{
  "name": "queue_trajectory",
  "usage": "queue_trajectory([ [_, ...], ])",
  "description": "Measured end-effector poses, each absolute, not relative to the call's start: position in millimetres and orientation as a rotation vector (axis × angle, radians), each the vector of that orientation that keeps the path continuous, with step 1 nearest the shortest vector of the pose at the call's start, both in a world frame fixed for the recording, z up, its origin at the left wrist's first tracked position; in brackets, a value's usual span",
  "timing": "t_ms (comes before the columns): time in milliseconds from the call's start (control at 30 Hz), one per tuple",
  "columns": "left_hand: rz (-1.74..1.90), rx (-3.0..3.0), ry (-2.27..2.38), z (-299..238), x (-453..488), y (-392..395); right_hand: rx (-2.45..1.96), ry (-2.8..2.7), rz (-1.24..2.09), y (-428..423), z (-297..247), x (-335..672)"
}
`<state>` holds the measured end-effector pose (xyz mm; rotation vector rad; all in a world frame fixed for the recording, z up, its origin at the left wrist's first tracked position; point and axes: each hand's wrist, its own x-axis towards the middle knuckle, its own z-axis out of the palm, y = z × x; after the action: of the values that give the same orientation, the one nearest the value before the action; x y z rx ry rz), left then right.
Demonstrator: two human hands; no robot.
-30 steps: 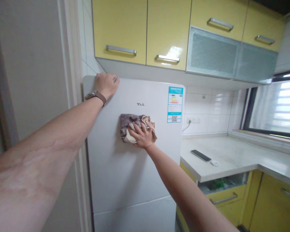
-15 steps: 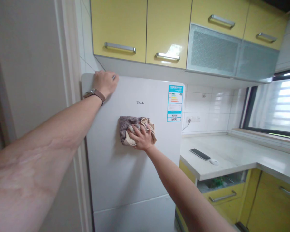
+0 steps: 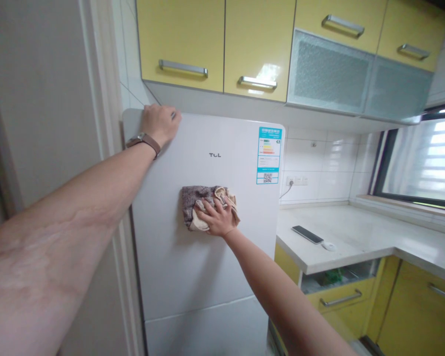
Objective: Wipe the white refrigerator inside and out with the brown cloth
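Note:
My right hand (image 3: 218, 217) presses a folded brown-and-cream cloth (image 3: 190, 201) against the white door of a refrigerator (image 3: 193, 277), just below its TCL logo. The fingers are spread across the cloth and hold it to the surface. Up at the door's left corner, my left hand (image 3: 159, 122) has its fingers bent over the refrigerator's top edge, with the fingertips mostly hidden. A watch with a brown strap (image 3: 150, 142) is on the left wrist. An energy label (image 3: 268, 155) is stuck near the door's right edge.
Yellow wall cabinets (image 3: 181, 39) hang close above the refrigerator. A door frame (image 3: 104, 74) stands at the left. On the right, a white counter (image 3: 356, 227) carries a phone (image 3: 307, 234) and a small white object (image 3: 328, 246). A plug sits in the wall socket (image 3: 291, 182).
My right hand and the cloth have slid a little way down the refrigerator door. My left hand keeps its place at the top edge. The view has shifted slightly.

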<state>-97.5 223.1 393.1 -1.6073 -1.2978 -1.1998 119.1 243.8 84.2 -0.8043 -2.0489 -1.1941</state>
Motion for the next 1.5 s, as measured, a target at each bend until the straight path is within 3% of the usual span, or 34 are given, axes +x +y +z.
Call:
queue_trajectory([
  [1500, -1.214, -1.635, -1.363, 391, -96, 220, -0.532, -2.068, -1.254, 243, 1, 125],
])
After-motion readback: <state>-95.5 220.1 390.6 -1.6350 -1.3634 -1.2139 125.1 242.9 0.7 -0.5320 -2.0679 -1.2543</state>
